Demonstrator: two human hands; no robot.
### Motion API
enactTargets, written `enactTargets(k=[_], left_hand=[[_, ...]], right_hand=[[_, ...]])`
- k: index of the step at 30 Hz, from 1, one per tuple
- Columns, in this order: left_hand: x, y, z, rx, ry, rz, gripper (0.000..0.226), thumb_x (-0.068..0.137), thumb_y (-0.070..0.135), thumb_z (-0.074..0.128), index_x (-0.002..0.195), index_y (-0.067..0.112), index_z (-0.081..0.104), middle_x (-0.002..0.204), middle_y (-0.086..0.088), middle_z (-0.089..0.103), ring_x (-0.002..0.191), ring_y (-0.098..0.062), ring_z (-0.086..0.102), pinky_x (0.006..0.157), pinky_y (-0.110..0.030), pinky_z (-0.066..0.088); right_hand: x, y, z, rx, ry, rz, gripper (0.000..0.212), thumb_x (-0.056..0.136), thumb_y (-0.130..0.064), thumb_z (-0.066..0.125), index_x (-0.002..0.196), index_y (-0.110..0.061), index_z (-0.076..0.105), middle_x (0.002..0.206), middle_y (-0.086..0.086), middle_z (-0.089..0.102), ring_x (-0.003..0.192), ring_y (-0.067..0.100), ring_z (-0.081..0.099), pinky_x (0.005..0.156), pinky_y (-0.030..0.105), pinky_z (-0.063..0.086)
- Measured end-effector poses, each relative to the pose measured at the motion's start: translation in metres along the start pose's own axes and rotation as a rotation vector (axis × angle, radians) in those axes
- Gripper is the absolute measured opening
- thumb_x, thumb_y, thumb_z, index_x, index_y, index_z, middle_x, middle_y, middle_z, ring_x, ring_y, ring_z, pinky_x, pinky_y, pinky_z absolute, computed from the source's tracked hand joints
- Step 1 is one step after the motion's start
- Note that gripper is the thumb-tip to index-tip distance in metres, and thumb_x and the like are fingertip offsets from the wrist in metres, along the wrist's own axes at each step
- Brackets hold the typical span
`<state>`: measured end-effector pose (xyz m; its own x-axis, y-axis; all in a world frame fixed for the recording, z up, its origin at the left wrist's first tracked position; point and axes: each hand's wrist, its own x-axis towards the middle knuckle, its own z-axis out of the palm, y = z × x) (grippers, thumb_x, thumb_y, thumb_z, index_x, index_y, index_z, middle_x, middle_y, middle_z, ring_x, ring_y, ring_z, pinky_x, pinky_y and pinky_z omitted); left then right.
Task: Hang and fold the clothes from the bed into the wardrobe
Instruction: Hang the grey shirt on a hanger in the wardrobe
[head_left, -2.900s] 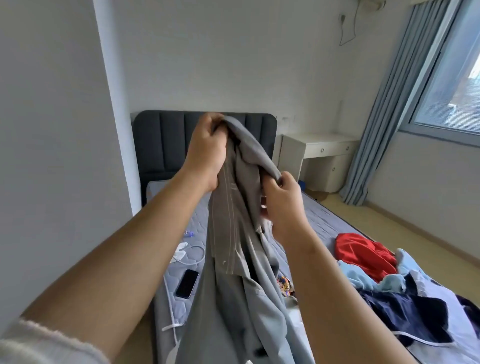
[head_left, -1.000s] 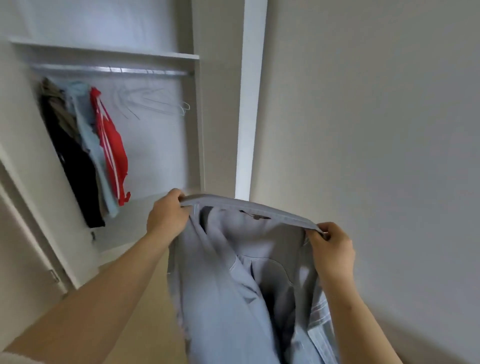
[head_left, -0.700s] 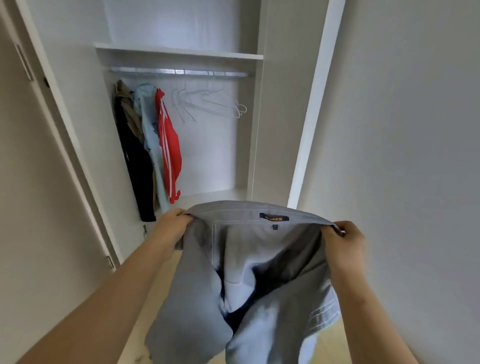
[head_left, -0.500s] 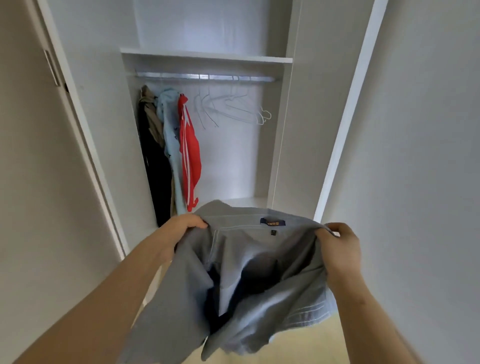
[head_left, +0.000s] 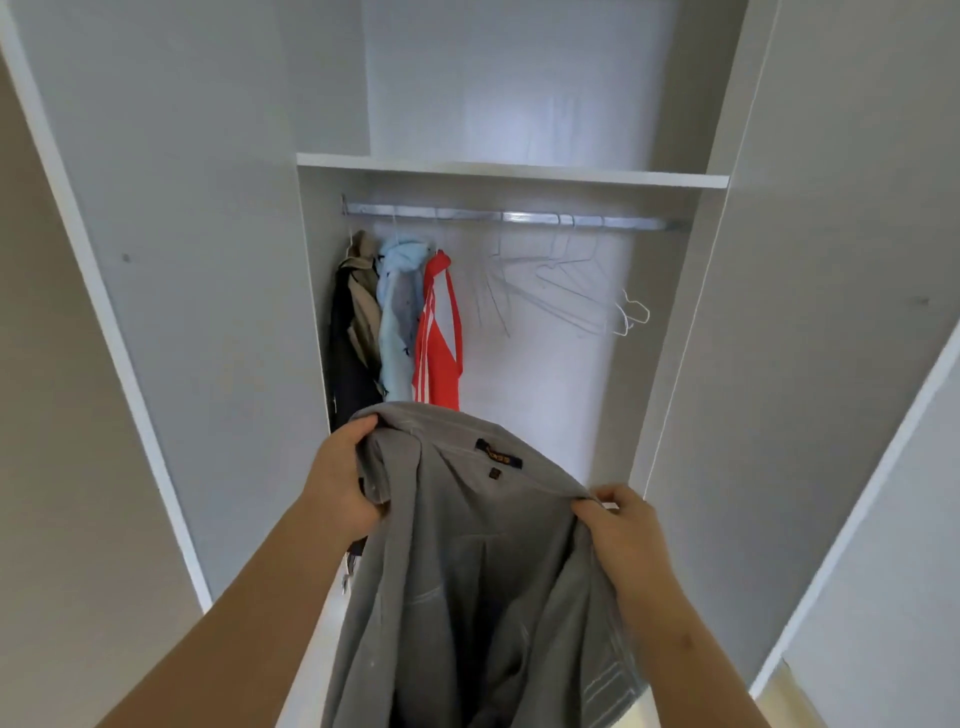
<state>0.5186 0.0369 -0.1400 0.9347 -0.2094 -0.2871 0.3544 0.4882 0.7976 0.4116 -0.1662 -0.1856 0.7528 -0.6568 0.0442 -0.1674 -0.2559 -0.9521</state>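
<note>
Head camera is facing the open wardrobe (head_left: 208, 260), where both hands are holding a grey shirt (head_left: 467, 561) up by its collar edge at about 6 o'clock. The left hand (head_left: 337, 478) is gripping a bunched fold at the collar's 9 o'clock, and the right hand (head_left: 618, 525) is pinching the edge at 3 o'clock. The cloth is sagging, limp and light, so the shoulders are probably offering the surest hold. Empty wire hangers (head_left: 566, 291) are hanging on the rail (head_left: 509, 218) at 1 o'clock.

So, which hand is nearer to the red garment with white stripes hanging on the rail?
Left. The left hand, gripping the grey collared shirt, is just below-left of the red garment; the right hand is lower and further right.
</note>
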Motion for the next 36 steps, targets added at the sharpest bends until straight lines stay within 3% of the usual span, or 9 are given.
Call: enactTargets(k=[7, 11, 14, 19, 24, 27, 30, 34, 36], left_hand=[[0.094, 0.036, 0.008, -0.095, 0.024, 0.066, 0.021, 0.094, 0.025, 0.048, 0.091, 0.012, 0.064, 0.076, -0.009, 0.071, 0.077, -0.024, 0.061, 0.062, -0.035, 0.046], [0.163, 0.058, 0.033, -0.142, -0.043, 0.066, 0.024, 0.093, 0.028, 0.05, 0.103, 0.011, 0.064, 0.091, -0.011, 0.068, 0.083, -0.025, 0.063, 0.065, -0.037, 0.047], [0.22, 0.082, 0.053, -0.163, -0.097, 0.067, 0.022, 0.092, 0.027, 0.051, 0.097, 0.011, 0.065, 0.075, -0.009, 0.072, 0.076, -0.023, 0.064, 0.062, -0.035, 0.048], [0.31, 0.114, 0.079, -0.06, -0.135, -0.006, 0.019, 0.09, 0.024, 0.056, 0.085, 0.009, 0.065, 0.067, -0.009, 0.067, 0.058, -0.021, 0.063, 0.05, -0.029, 0.051], [0.379, 0.115, 0.097, 0.031, -0.117, -0.135, 0.017, 0.086, 0.02, 0.061, 0.08, 0.004, 0.061, 0.07, -0.013, 0.058, 0.062, -0.024, 0.055, 0.06, -0.035, 0.047], [0.414, 0.117, 0.103, 0.056, -0.095, -0.114, 0.018, 0.086, 0.017, 0.061, 0.07, 0.008, 0.061, 0.061, -0.01, 0.06, 0.058, -0.023, 0.055, 0.058, -0.033, 0.047], [0.439, 0.126, 0.113, 0.067, -0.07, -0.099, 0.018, 0.085, 0.018, 0.061, 0.071, 0.007, 0.062, 0.058, -0.01, 0.062, 0.052, -0.023, 0.059, 0.052, -0.029, 0.049], [0.467, 0.139, 0.128, -0.021, -0.014, -0.101, 0.017, 0.086, 0.017, 0.06, 0.075, 0.004, 0.061, 0.054, -0.01, 0.061, 0.044, -0.02, 0.059, 0.045, -0.023, 0.05], [0.482, 0.143, 0.132, -0.088, 0.016, -0.092, 0.021, 0.088, 0.017, 0.057, 0.072, 0.004, 0.061, 0.052, -0.01, 0.061, 0.04, -0.019, 0.058, 0.042, -0.021, 0.05]], right_hand=[[0.097, -0.004, 0.074, -0.082, -0.194, -0.002, 0.007, 0.085, -0.013, 0.059, 0.084, -0.02, 0.06, 0.08, 0.001, 0.063, 0.071, 0.012, 0.056, 0.057, 0.022, 0.038], [0.162, -0.017, 0.115, -0.106, -0.193, 0.012, 0.011, 0.083, -0.006, 0.057, 0.085, -0.016, 0.061, 0.076, 0.003, 0.062, 0.065, 0.014, 0.055, 0.053, 0.023, 0.036], [0.218, -0.038, 0.153, -0.124, -0.229, 0.014, 0.015, 0.084, -0.001, 0.054, 0.088, -0.015, 0.059, 0.082, 0.004, 0.061, 0.07, 0.014, 0.055, 0.054, 0.02, 0.036], [0.304, -0.079, 0.201, -0.033, -0.129, -0.092, 0.014, 0.091, -0.009, 0.05, 0.088, -0.02, 0.058, 0.087, -0.007, 0.06, 0.077, 0.006, 0.055, 0.058, 0.015, 0.038], [0.372, -0.096, 0.226, -0.019, -0.088, -0.151, 0.013, 0.093, -0.012, 0.05, 0.087, -0.02, 0.059, 0.083, -0.011, 0.06, 0.074, 0.004, 0.055, 0.057, 0.01, 0.037], [0.416, -0.101, 0.241, -0.049, -0.066, -0.175, 0.013, 0.092, -0.011, 0.049, 0.094, -0.017, 0.06, 0.092, -0.003, 0.062, 0.075, 0.007, 0.054, 0.065, 0.014, 0.04], [0.46, -0.108, 0.257, -0.091, -0.042, -0.232, 0.019, 0.09, -0.011, 0.052, 0.107, -0.016, 0.06, 0.113, 0.002, 0.058, 0.09, 0.011, 0.05, 0.078, 0.021, 0.039], [0.513, -0.116, 0.273, -0.022, -0.077, -0.214, 0.031, 0.089, -0.013, 0.057, 0.121, -0.014, 0.053, 0.127, 0.006, 0.053, 0.083, 0.006, 0.047, 0.06, 0.009, 0.034], [0.537, -0.114, 0.279, 0.052, -0.128, -0.125, 0.043, 0.088, -0.012, 0.059, 0.129, -0.014, 0.046, 0.129, 0.009, 0.051, 0.088, 0.012, 0.05, 0.066, 0.017, 0.04]])
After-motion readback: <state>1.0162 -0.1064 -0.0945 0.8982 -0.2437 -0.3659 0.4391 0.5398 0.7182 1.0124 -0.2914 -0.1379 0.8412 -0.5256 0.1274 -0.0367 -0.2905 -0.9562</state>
